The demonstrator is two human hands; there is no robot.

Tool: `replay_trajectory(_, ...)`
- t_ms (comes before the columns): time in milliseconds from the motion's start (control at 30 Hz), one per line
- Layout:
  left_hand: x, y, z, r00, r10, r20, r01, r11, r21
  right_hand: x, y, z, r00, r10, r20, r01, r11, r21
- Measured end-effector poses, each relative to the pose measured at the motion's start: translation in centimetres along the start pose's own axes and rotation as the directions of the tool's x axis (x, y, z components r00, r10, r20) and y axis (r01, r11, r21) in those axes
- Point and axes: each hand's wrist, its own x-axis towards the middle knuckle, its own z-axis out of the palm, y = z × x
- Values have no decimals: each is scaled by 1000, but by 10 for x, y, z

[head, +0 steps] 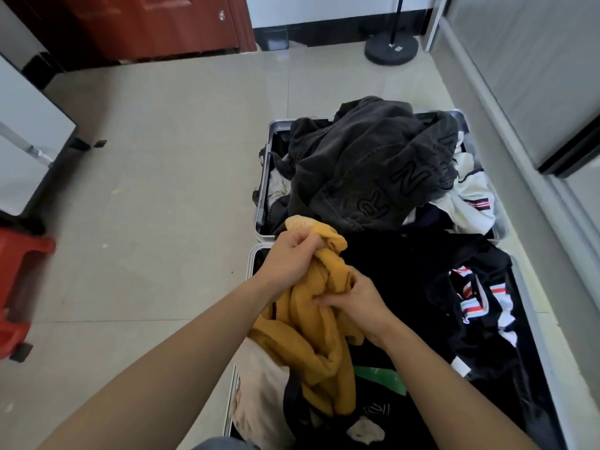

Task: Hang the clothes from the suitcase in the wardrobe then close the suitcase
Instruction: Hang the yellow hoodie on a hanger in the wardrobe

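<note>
Thick, matt knit cloth, soft and a little fuzzy, in the yellow top [311,332]. Heavy, faded matt cotton with raised letters in the grey garment [367,164]. Thin, smooth cloth in the white top [467,196]. Bright, glossy metal-look frame on the suitcase [264,177]. Smooth pale tiles with a dull sheen for the floor [162,157]. Glossy red-brown wood on the door [146,24]. Shiny red plastic for the stool [16,277]. Matt black on the stand base [391,48].
</note>
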Motion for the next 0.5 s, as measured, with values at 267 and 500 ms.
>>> replay_trajectory(267, 7, -19, -13, 992, 54, -113, -30, 978, 206, -10, -48, -45, 913, -188, -363, 240, 966, 102)
replay_trajectory(500, -10, -54, -1, 895, -312, 318, 356, 930, -90, -17, -100, -85, 761, -213, -612, 419, 883, 213)
